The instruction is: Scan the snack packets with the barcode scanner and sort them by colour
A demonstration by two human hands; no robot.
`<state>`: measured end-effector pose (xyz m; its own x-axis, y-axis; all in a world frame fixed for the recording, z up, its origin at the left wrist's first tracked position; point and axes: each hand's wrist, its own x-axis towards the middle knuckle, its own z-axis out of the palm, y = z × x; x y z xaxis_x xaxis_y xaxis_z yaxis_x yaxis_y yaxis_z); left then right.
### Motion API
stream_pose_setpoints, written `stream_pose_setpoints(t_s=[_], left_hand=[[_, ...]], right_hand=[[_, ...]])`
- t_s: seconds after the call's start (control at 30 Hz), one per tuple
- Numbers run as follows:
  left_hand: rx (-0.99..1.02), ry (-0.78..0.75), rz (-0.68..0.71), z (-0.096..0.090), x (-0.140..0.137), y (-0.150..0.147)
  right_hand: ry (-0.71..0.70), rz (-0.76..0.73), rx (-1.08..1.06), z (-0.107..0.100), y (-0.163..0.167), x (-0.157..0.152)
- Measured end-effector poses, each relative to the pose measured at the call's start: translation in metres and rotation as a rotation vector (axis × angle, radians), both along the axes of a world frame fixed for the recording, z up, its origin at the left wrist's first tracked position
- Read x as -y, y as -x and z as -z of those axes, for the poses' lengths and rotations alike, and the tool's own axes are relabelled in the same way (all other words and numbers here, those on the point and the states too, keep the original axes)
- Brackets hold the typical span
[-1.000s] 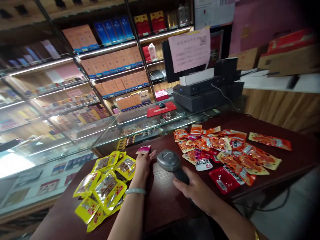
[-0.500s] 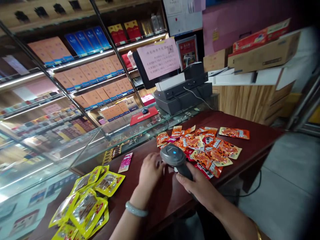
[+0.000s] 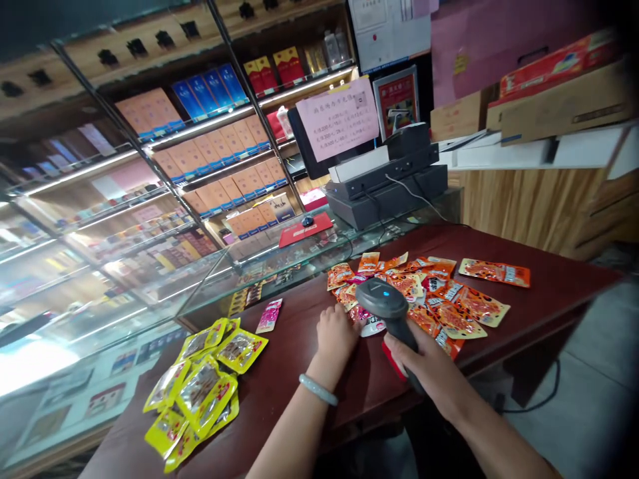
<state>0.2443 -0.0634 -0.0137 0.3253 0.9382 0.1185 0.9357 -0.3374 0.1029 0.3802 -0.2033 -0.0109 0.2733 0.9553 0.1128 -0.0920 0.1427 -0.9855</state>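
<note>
My right hand (image 3: 424, 356) is wrapped round the handle of a dark grey barcode scanner (image 3: 382, 299), its head pointing left above the counter. Just left of it is my left hand (image 3: 337, 336), fingers curled and a bracelet on the wrist. Its fingertips pinch the edge of a pink-and-white snack packet (image 3: 372, 324), partly covered by the scanner. Behind and right of the scanner spreads a pile of orange snack packets (image 3: 456, 316). A red packet (image 3: 393, 359) shows beside my right hand. Several yellow snack packets (image 3: 204, 392) lie heaped at the left, near a lone pink packet (image 3: 269, 316).
The dark red countertop (image 3: 279, 392) meets a glass display case (image 3: 214, 279) along its far left side. Beyond stand a cash register unit (image 3: 384, 186), a monitor with a pink notice (image 3: 339, 120) and a mouse (image 3: 307, 221) on a red mat. Cardboard boxes (image 3: 564, 106) stack at right.
The view has swung left, so everything sits further right. Both hands and the scanner have shifted slightly right over the counter. A pink-and-white packet now shows at my left fingertips.
</note>
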Motion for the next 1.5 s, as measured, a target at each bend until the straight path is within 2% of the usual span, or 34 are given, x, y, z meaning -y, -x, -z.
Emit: stream_pose_setpoints(t_s=[0.1,0.33,0.5,0.57,0.63,0.73,0.77,0.83,0.9,0.97,1.1,1.27,1.4,1.5], left_hand=[[0.055,0.074,-0.058,0.002,-0.001,0.001],[0.063,0.12,-0.064,0.006,0.007,-0.003],[-0.012,0.078,0.05,0.002,0.02,0.031],[0.054,0.124,0.031,0.001,0.023,0.05],[0.298,0.293,-0.058,-0.001,0.022,0.069],[0.93,0.634,-0.196,-0.005,0.022,0.092],[1.146,0.709,-0.209,-0.006,0.023,0.098],[1.488,0.765,-0.195,-0.008,0.025,0.107],[1.672,0.763,-0.207,-0.007,0.028,0.112],[1.736,0.759,-0.257,-0.004,0.03,0.114],[1.789,0.742,-0.314,0.0,0.034,0.114],[1.871,0.575,-0.346,0.002,0.029,0.119],[1.859,0.461,-0.34,0.01,0.019,0.126],[1.824,0.433,-0.328,0.015,0.017,0.127]], right_hand=[[0.031,-0.001,-0.011,0.004,0.0,-0.003],[0.07,-0.003,0.001,0.003,0.01,-0.005],[0.092,-0.037,0.029,0.006,0.009,-0.006],[0.081,-0.052,0.018,0.008,0.009,-0.006],[0.074,-0.066,0.012,0.011,0.011,-0.005],[0.098,-0.093,0.008,0.014,0.016,-0.004],[0.11,-0.11,0.006,0.015,0.019,-0.004],[0.11,-0.138,0.002,0.015,0.025,-0.003],[0.084,-0.159,0.01,0.015,0.033,-0.004],[0.07,-0.17,0.03,0.015,0.042,-0.005],[0.076,-0.22,0.087,0.019,0.056,-0.008],[0.082,-0.302,0.117,0.026,0.065,-0.01],[0.087,-0.341,0.113,0.031,0.069,-0.011],[0.078,-0.376,0.126,0.032,0.07,-0.011]])
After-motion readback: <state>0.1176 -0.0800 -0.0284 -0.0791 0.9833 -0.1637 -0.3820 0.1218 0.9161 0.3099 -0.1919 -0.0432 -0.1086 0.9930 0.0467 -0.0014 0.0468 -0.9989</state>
